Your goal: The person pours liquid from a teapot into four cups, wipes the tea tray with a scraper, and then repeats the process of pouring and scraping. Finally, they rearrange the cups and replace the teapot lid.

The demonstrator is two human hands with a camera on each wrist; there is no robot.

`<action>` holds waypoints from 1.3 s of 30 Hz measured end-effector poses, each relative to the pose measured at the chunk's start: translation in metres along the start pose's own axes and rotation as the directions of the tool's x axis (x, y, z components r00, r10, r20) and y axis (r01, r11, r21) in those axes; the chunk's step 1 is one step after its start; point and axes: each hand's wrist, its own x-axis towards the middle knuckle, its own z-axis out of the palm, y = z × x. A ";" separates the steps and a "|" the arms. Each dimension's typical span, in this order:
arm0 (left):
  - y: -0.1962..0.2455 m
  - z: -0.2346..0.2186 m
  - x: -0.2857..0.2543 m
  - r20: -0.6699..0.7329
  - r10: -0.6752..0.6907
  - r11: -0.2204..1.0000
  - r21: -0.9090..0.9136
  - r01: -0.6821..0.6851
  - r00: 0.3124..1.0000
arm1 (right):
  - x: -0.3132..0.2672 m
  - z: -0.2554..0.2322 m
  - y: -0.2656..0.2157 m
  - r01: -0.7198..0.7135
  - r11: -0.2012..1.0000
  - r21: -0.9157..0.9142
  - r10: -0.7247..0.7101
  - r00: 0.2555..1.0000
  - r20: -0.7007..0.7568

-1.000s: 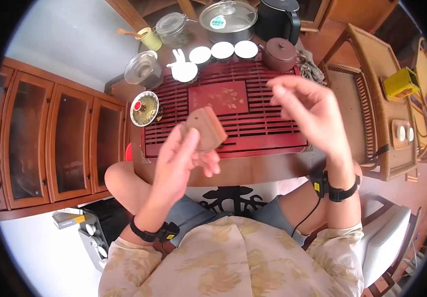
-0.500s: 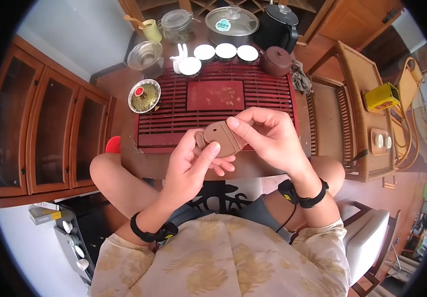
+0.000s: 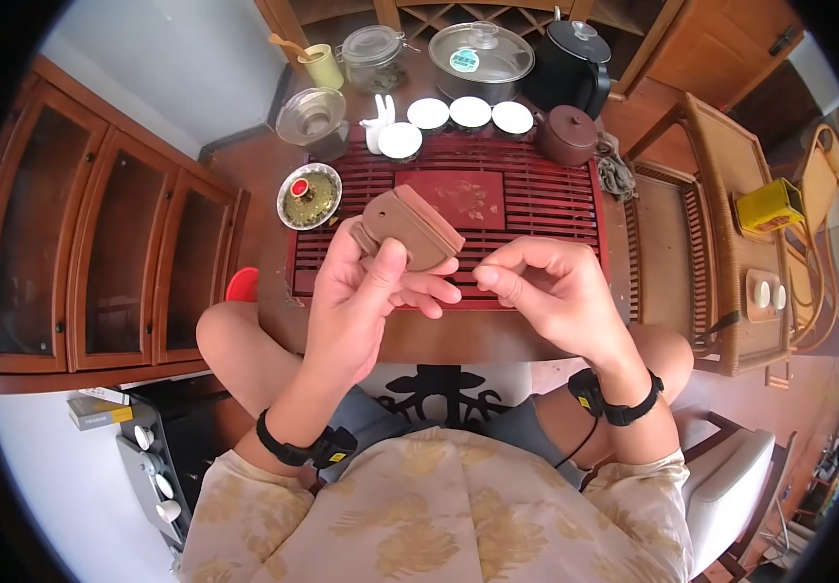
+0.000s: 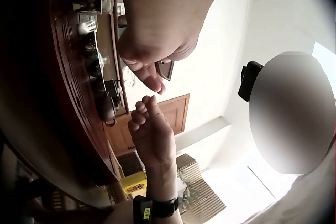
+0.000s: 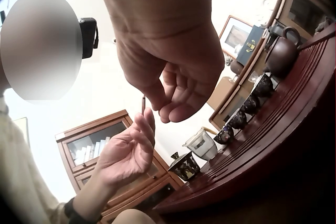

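Observation:
My left hand (image 3: 351, 311) holds a flat brown piece (image 3: 405, 233), its thumb across the face and its fingers behind. The piece has a rounded left side, a small hole, a ridge and a reddish strip along its upper right edge. Just right of it, above the front of the tea tray, is my right hand (image 3: 556, 291). There the fingers are curled, thumb tip and index tip close together, and nothing shows between them. In the right wrist view the brown piece (image 5: 144, 104) appears edge-on as a thin dark sliver beside the right thumb.
Beyond the hands lies the red slatted tea tray (image 3: 536, 209). A lidded bowl (image 3: 310, 194) stands at its left, white-lined cups (image 3: 470, 114) and a white figurine (image 3: 377, 126) at its back, a brown teapot (image 3: 567, 136) back right. A rattan shelf (image 3: 731, 243) stands farther right.
The right hand came in and took the piece's upper edge between thumb and index finger, then let go and drew slightly right. The left hand has tilted the piece so its reddish strip shows again.

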 end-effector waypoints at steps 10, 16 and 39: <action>-0.026 -0.004 0.001 0.297 0.670 0.293 0.737 -0.609 0.681 | -0.002 -0.006 0.000 -0.118 0.992 -0.051 0.122 0.990 0.071; -0.036 -0.001 0.004 0.413 0.659 0.169 0.733 -0.659 0.629 | -0.007 0.004 0.004 -0.003 0.966 0.260 -0.050 0.978 0.200; -0.050 -0.039 0.007 0.857 0.312 0.295 0.323 -0.899 0.410 | 0.100 0.021 0.008 0.488 0.337 -0.805 -0.456 0.833 0.314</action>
